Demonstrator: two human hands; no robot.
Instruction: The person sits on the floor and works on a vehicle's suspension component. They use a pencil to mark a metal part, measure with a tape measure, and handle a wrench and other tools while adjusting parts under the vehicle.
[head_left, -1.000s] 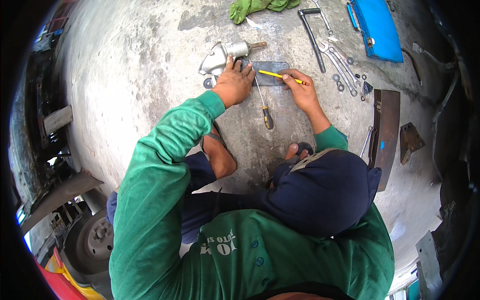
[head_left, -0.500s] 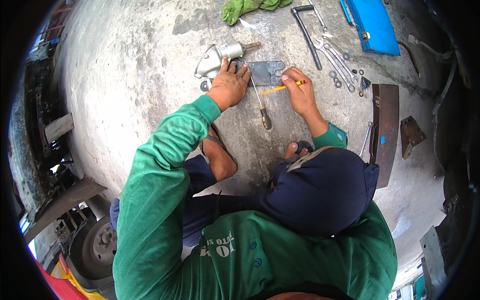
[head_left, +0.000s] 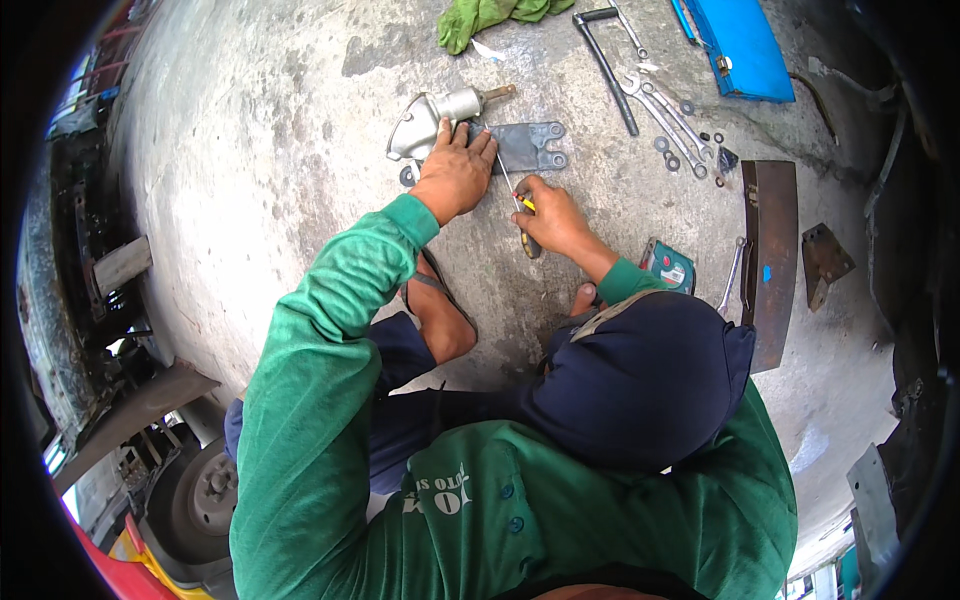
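My left hand [head_left: 458,175] lies flat with its fingers stretched over the left part of a dark flat plate [head_left: 520,148] with holes at its forked right end. Just behind those fingers rests a silver metal housing [head_left: 418,128] with a rod out of its right side. My right hand [head_left: 553,215] is closed around a yellow pencil [head_left: 526,203], most of it hidden in the fingers. Beneath that hand a screwdriver with a black and yellow handle [head_left: 530,244] lies on the concrete, its shaft slanting up to the plate. Whether the right fingers touch the screwdriver, I cannot tell.
A breaker bar [head_left: 608,75], wrenches [head_left: 672,130] and several washers [head_left: 665,150] lie at the far right, near a blue metal case [head_left: 740,50]. Green cloth [head_left: 490,18] is at the top. A rusty metal strip [head_left: 770,265] and a dark green box [head_left: 668,267] lie right.
My right hand has moved down and left from the plate's right end to above the screwdriver, keeping the pencil. My left hand stays on the plate. The green box has come into view.
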